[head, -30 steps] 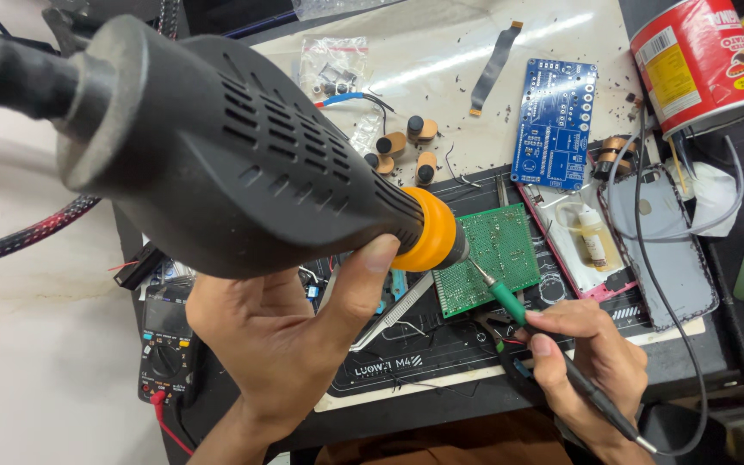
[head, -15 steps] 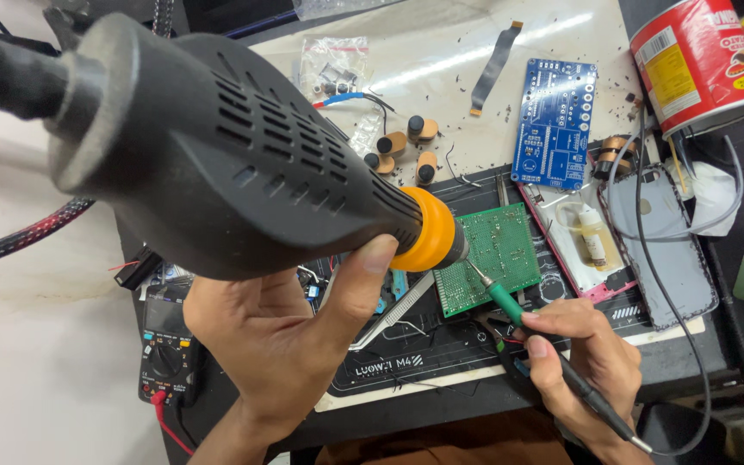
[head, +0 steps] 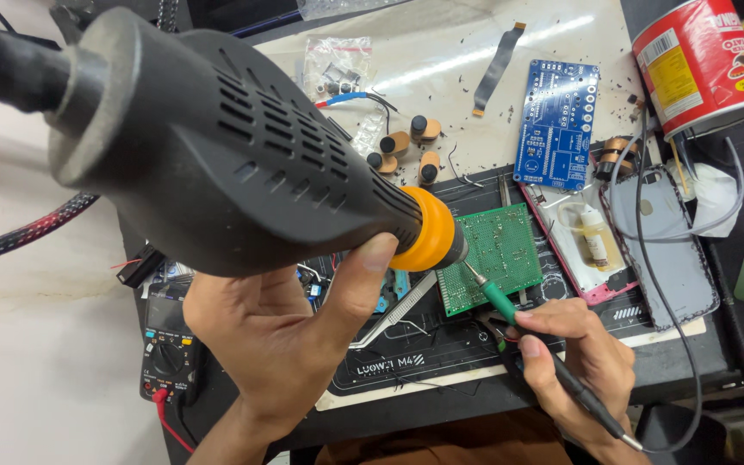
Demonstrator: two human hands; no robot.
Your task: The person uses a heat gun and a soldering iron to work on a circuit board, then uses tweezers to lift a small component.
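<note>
While your left hand (head: 277,336) wraps the chunky matte-black heat gun (head: 217,155), your right hand (head: 574,357) pinches a slim green-collared soldering iron (head: 527,331) against the perforated green board (head: 492,254).

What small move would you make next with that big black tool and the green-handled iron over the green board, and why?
Probably ease the black hot-air tool in the left hand slightly down, bringing its nozzle nearer the green board. The nozzle hangs at the board's left edge, and the soldering iron in the right hand has its tip at the same spot.
</note>
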